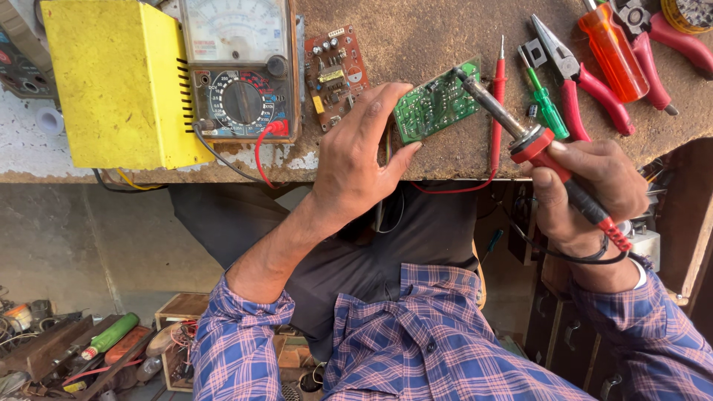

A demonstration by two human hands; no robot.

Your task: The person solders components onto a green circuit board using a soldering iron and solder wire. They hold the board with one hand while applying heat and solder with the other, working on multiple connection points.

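My left hand (360, 152) grips the near edge of a green circuit board (434, 104) that rests on the worn workbench (416, 37). My right hand (590, 186) holds a red-and-black soldering iron (535, 141) by its handle. The iron's metal tip touches the board's upper right corner. A brown circuit board (336, 74) lies just left of the green one, beside my left fingers.
An analog multimeter (238, 70) with red and black leads stands next to a yellow box (119, 82) at the left. A red probe (497, 104), green screwdriver (546, 104), red pliers (583, 82) and an orange-handled screwdriver (613, 48) lie at the right. Tools clutter the floor lower left.
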